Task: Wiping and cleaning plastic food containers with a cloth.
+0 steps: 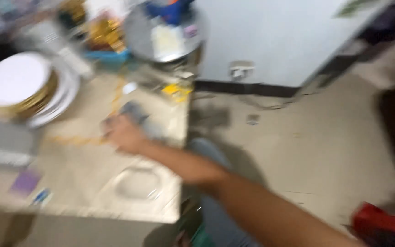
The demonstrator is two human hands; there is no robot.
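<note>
Everything is smeared with motion blur here, but 1 arm is plainly in play: it comes in from the lower right and stretches across to the beige table [69, 183]. From that angle it reads as the right hand [123, 133], though the blur leaves some doubt. The left hand is out of shot.

Right at the fingers sits a small grey object [136, 113], flat-looking and roughly oblong. Its long axis runs from lower left to upper right across the tabletop, its far end pointing toward the round silver lid [136, 32] at the table's back edge. Colour is a dull slate grey; no finer detail survives the blur, and what kind of thing it is cannot be told.

The hand lies on or against the near end of that grey object, knuckles up, fingers curled over. Whether they actually clamp it or merely rest on it, I cannot tell.

A thin yellow strip [76, 140] trails along the table to the left of the hand. Further left stands a stack of white, gold-edged plates [24, 89]. Near the front edge lies a clear round dish [138, 183], and a purple card [25, 182] sits toward the left corner.
</note>
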